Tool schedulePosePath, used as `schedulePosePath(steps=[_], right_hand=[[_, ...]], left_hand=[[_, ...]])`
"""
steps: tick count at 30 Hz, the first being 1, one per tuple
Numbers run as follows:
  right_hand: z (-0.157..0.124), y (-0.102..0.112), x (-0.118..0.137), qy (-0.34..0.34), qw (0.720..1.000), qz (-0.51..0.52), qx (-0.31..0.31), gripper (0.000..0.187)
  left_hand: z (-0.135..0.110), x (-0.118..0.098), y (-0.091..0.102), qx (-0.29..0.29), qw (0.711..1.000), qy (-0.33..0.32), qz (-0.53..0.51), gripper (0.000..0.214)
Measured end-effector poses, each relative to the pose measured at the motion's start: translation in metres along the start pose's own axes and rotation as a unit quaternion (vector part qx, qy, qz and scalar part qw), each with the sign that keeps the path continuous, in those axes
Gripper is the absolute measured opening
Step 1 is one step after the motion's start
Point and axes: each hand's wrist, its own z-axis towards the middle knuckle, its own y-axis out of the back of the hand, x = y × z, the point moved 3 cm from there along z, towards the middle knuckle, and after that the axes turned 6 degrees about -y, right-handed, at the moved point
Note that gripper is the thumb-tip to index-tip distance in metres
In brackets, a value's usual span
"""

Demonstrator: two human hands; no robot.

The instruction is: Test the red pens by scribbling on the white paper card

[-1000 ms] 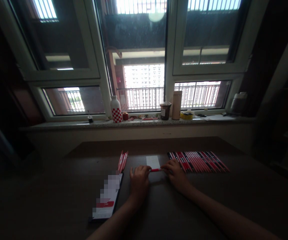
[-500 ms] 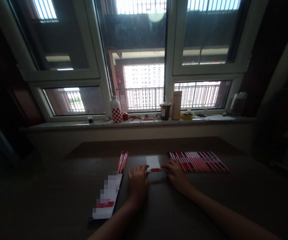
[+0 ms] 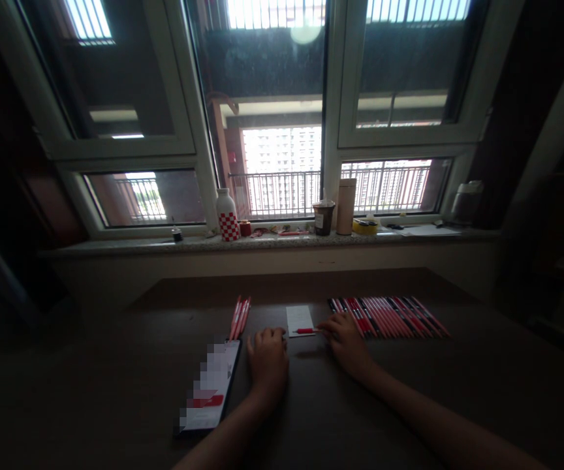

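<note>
- Right hand point(image 3: 343, 343) pinches the red pen point(image 3: 305, 331) by its end, over the white slip point(image 3: 299, 318).
- Left hand point(image 3: 267, 358) rests on the table point(image 3: 360, 418), released, gripping nothing.

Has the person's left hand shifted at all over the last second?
Yes. The left hand has drawn back toward the person and slightly left, away from the white paper slip, leaving the red pen to the right hand.

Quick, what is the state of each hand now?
Left hand: holds nothing, fingers loosely curled on the dark table.
Right hand: pinching a thin red pen above a small white paper slip.
</note>
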Motion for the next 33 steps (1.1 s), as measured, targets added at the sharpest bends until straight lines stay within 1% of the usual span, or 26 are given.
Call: schedulePosePath(steps=[7, 14, 18, 33], right_hand=[[-0.0004, 0.0006, 0.0015, 0.004, 1.000, 0.000, -0.005, 0.026], [0.0000, -0.0018, -0.0012, -0.001, 1.000, -0.002, 0.003, 0.026], [0.0003, -0.0021, -0.0017, 0.000, 1.000, -0.003, 0.002, 0.026], [-0.0001, -0.0018, -0.0015, -0.004, 1.000, 0.005, 0.000, 0.024]], left_hand=[[-0.0010, -0.0005, 0.0008, 0.008, 1.000, -0.005, 0.016, 0.028], [0.0004, 0.0013, -0.0023, 0.014, 1.000, 0.003, 0.013, 0.026], [0.0009, 0.0001, -0.0011, 0.014, 1.000, 0.002, 0.003, 0.025], [0.0022, -0.0040, 0.0068, -0.027, 0.996, -0.008, -0.081, 0.024]])
